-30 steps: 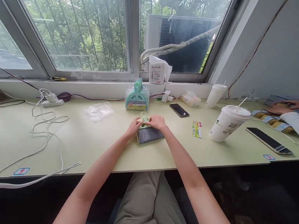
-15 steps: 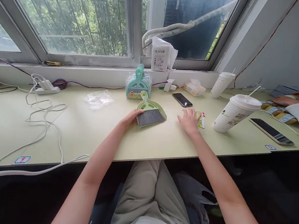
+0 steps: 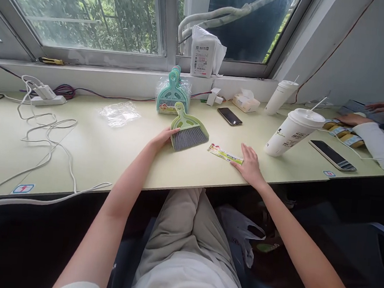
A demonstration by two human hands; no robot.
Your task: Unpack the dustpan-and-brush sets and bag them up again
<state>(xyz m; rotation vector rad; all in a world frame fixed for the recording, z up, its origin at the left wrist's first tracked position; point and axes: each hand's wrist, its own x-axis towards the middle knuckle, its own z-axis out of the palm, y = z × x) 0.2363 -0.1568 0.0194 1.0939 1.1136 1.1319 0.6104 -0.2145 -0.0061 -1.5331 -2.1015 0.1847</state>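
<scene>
A small green dustpan with a grey-bristled brush nested in it lies on the table in front of me. My left hand grips its left edge, fingers partly hidden at the rim. To the right, my right hand has the right end of a printed green-and-white label strip between thumb and fingers, low over the tabletop. Behind the green set stands a stack of teal dustpan-and-brush sets with clear plastic wrap around it.
A crumpled clear plastic bag and tangled white cables lie left. At the right are a black phone, a tissue pack, two white cups, and another phone. A co-worker's hands rest near yellow packs.
My right hand has taken the label strip and brought it left, turning it crosswise beside the dustpan. My left hand still holds the dustpan set. The camera view has shifted slightly.
</scene>
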